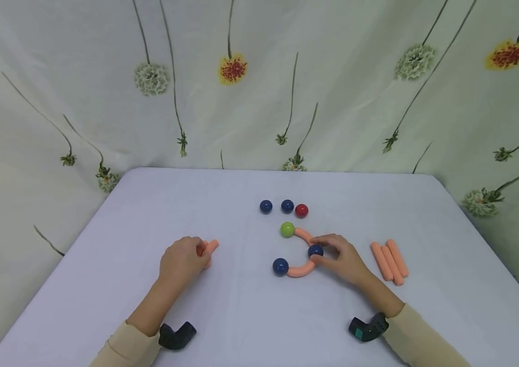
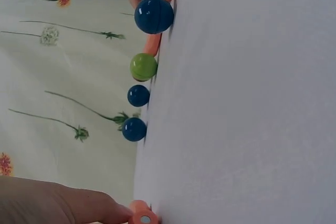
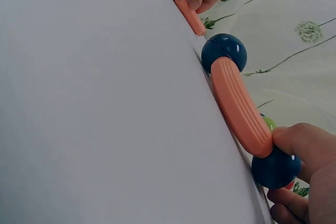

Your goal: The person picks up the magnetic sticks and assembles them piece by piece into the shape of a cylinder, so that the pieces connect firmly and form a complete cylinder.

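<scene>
On the table, an arc is made of a green ball (image 1: pixel 288 229), two curved orange rods (image 1: pixel 302 270) and two blue balls (image 1: pixel 280 266). My right hand (image 1: pixel 343 259) grips the blue ball (image 3: pixel 275 169) at the arc's right bend between thumb and fingers. The thumb also touches the end of the lower curved rod (image 3: pixel 240 109) in the right wrist view. To the left, my left hand (image 1: pixel 183 262) pinches at a small group of orange rods (image 1: pixel 212 246), partly hidden by its fingers. One rod end (image 2: pixel 145 219) shows a round metallic disc.
Behind the arc lie two loose blue balls (image 1: pixel 266 206) and a red ball (image 1: pixel 301 210). Several straight orange rods (image 1: pixel 388 262) lie side by side, right of my right hand. A flowered cloth (image 1: pixel 259 102) hangs behind the white table (image 1: pixel 241 316).
</scene>
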